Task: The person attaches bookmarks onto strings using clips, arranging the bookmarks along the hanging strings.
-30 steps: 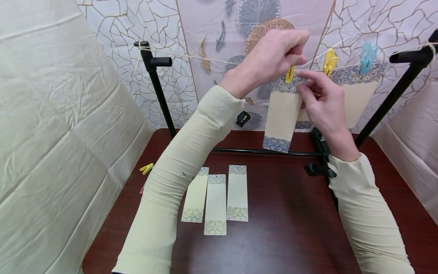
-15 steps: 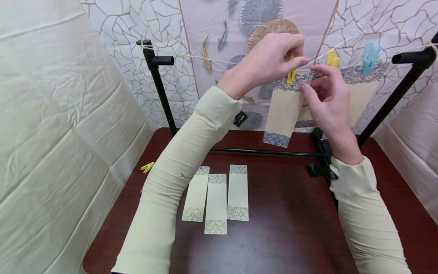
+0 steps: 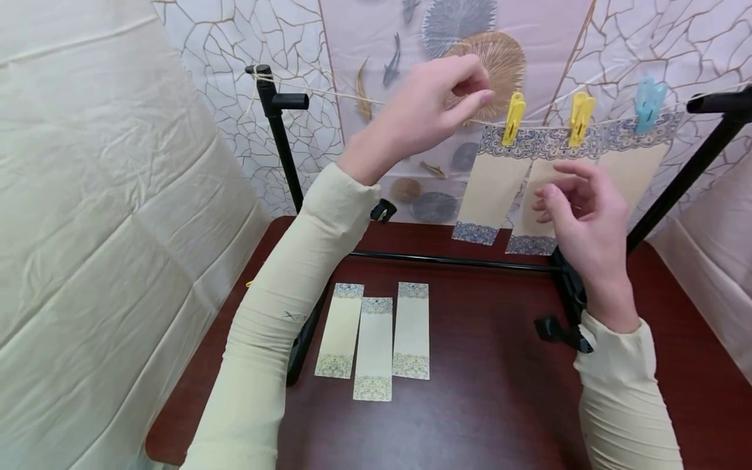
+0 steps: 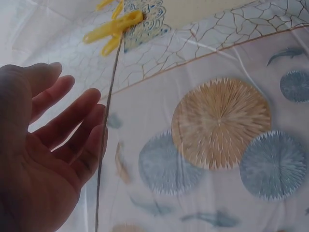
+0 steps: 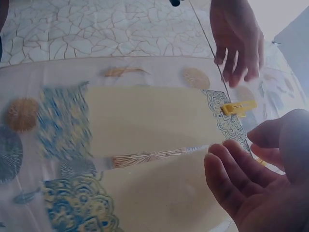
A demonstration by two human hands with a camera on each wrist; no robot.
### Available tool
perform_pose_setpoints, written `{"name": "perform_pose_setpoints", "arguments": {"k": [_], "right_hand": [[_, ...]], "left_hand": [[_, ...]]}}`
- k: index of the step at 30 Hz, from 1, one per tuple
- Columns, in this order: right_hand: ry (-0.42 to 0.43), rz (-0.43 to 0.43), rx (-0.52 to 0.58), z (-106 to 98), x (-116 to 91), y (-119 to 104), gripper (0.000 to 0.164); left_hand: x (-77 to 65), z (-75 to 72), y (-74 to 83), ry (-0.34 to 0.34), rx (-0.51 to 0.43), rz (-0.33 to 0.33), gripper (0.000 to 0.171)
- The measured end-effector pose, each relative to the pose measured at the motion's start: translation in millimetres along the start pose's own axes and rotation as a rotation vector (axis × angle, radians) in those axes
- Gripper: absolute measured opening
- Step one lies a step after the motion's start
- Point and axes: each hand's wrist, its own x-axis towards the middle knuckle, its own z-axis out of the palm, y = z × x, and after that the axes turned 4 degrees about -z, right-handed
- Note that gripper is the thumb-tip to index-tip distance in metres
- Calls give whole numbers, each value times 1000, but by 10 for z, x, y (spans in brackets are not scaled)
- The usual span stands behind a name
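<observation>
My left hand (image 3: pixel 431 101) is just left of a yellow clothespin (image 3: pixel 514 119), fingers loosely bent with nothing between them. That clothespin clips a paper bookmark (image 3: pixel 492 186) with blue lace-patterned ends to the string (image 4: pixel 107 104). Beside it, a second yellow clothespin (image 3: pixel 581 117) and a light blue clothespin (image 3: pixel 649 104) clip two more bookmarks, a middle one (image 3: pixel 531 225) and a right one (image 3: pixel 631 173). My right hand (image 3: pixel 596 228) is in front of these, relaxed and holding nothing; it partly hides them. In the right wrist view, the first bookmark (image 5: pixel 145 118) hangs beyond the right fingertips.
Three more bookmarks, a left one (image 3: pixel 339 331), a middle one (image 3: pixel 373 349) and a right one (image 3: pixel 412 331), lie on the dark red table (image 3: pixel 470 405). The black frame (image 3: pixel 282 140) bears the string, with a low crossbar (image 3: pixel 440 260) behind.
My left hand has let go of the yellow clothespin and drawn back to the left. My right hand has left the bookmark's top, moving down and right. The bookmark hangs from its clothespin.
</observation>
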Motion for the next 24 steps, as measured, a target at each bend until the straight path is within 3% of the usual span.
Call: {"name": "perform_pose_setpoints", "arguments": {"k": [7,13,17,24], "right_hand": [[-73,-49,64,79,-213,91,29],[-264,16,90,215,-362,217,27],[-397,96,27,332,-445,324,26],[-623,221,-35,599,-560,572,24]], "left_hand": [[-331,-40,-201,149,-32,79,16],[-599,6,-354,219,-51,99,17],[-784,16,-426,230,-85,84,16],[-1167,29,-558,188,-110,22,14]]}}
